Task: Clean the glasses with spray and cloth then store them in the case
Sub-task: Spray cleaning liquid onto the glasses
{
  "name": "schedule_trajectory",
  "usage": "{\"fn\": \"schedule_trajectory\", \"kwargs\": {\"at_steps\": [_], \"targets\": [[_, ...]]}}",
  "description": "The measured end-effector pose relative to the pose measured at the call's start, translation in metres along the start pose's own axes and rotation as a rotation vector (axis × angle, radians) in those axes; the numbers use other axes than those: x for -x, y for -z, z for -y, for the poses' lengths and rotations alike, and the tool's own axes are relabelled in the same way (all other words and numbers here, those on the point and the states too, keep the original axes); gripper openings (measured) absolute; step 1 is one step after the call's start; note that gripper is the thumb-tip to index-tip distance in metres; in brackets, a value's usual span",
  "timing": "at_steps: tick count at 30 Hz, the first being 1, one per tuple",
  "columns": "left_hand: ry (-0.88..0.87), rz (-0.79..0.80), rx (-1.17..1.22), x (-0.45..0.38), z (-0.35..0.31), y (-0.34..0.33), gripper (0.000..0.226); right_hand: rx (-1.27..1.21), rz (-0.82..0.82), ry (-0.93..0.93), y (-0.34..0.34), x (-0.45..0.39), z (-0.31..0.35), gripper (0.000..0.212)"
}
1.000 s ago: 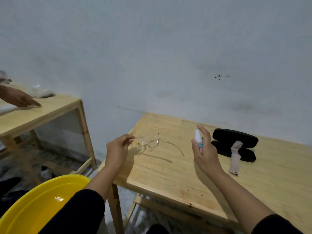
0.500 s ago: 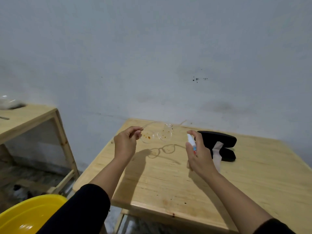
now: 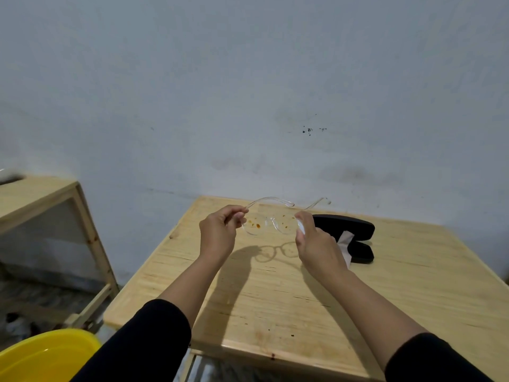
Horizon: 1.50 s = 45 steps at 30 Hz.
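Note:
My left hand (image 3: 219,234) pinches the left temple of clear-framed glasses (image 3: 271,223) and holds them in the air above the wooden table (image 3: 275,299). Orange-brown spots mark both lenses. My right hand (image 3: 316,244) is closed around a small white spray bottle (image 3: 301,228), right beside the right lens; most of the bottle is hidden in my fingers. An open black glasses case (image 3: 355,230) lies on the table behind my right hand. A pale cloth (image 3: 345,242) hangs out of it.
A yellow basin (image 3: 46,354) sits low at the bottom left. A second wooden table (image 3: 35,197) stands on the left, with a gap between the two tables. A grey wall runs close behind both.
The glasses have risen off the table and come toward the middle. My right hand with the bottle moved left up to the right lens. The camera turned right.

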<state>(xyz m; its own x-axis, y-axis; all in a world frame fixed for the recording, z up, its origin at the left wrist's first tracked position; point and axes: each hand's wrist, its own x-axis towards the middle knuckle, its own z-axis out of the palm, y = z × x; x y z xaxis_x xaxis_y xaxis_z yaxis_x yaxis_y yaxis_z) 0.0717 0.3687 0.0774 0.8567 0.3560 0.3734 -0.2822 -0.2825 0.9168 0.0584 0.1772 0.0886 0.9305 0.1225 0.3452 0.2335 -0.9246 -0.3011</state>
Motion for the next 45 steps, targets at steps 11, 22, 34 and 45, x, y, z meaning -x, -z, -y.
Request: {"fn": "schedule_trajectory", "kwargs": {"at_steps": [11,22,34,45], "targets": [[0.008,0.008,0.062,0.001,-0.007,-0.01,0.022,-0.267,0.002,0.231,-0.016,-0.004,0.02,0.037],[0.046,-0.029,0.165,-0.001,-0.013,-0.009,0.023,-0.927,-0.157,-0.088,-0.022,-0.001,0.014,0.027],[0.018,-0.006,0.298,-0.004,-0.025,-0.018,0.022,-1.819,0.193,-0.49,-0.004,-0.013,-0.006,0.011],[0.0,0.042,0.327,0.002,-0.037,-0.032,0.019,-1.703,0.372,-0.393,-0.019,-0.011,0.007,0.021]]}}
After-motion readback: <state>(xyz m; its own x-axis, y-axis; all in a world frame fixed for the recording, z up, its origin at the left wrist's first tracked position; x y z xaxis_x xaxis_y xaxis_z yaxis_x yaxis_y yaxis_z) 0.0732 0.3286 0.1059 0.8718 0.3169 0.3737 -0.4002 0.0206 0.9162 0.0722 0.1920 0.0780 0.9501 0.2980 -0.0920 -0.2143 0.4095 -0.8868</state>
